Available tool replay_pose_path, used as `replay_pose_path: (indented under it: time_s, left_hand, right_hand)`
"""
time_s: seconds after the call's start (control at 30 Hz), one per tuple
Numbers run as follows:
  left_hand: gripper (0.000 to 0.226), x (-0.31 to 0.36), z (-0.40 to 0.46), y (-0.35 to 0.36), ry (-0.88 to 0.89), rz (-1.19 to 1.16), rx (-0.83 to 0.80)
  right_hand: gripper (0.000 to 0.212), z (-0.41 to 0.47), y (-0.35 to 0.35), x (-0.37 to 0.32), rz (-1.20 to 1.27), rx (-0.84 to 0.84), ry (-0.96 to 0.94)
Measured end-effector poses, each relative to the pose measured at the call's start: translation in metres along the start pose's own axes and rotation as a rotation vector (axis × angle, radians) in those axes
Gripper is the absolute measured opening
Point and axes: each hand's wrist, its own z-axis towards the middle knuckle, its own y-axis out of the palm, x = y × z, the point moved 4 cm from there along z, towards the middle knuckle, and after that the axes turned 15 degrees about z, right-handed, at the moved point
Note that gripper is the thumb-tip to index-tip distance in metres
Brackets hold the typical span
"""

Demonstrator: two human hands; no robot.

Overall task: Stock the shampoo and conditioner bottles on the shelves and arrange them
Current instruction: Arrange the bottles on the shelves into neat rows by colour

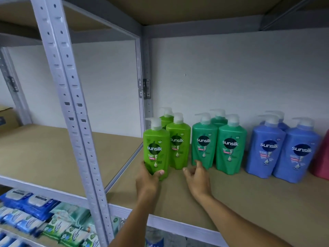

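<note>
My left hand [148, 177] grips the base of a light green Sunsilk pump bottle [156, 148] that stands at the left end of the brown shelf board [249, 202]. Two more light green bottles [178, 145] stand behind and right of it. Further right are three teal green bottles [230, 147], then several blue ones [267, 148]. My right hand [197, 175] hovers with loosely bent fingers just in front of the left teal bottle [203, 145], holding nothing.
A pink bottle [322, 157] is cut off at the right edge. A perforated grey upright [74, 104] stands left of my arms. The neighbouring shelf board [44, 150] carries a cardboard box [7, 118]. Packs of wipes [44, 220] lie on the shelf below.
</note>
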Motion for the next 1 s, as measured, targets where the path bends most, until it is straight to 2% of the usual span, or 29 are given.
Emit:
replay_pose_path:
  time_s: [0.13,0.33,0.57,1.0]
  left_hand:
    - [0.045,-0.006,0.024,0.008,0.022,-0.03,0.063]
    - [0.053,-0.008,0.048,0.018,0.053,-0.02,0.066]
    - [0.051,-0.007,0.054,0.016,0.021,-0.035,0.072]
    - [0.05,-0.002,0.061,0.018,0.092,-0.004,0.037]
  right_hand:
    - [0.046,0.02,0.011,0.004,-0.031,0.037,-0.015]
    - [0.041,0.033,0.024,0.005,-0.108,0.023,-0.049]
    - [0.041,0.029,0.027,-0.001,-0.239,-0.018,-0.053]
    - [0.043,0.028,0.025,-0.012,-0.462,-0.02,-0.078]
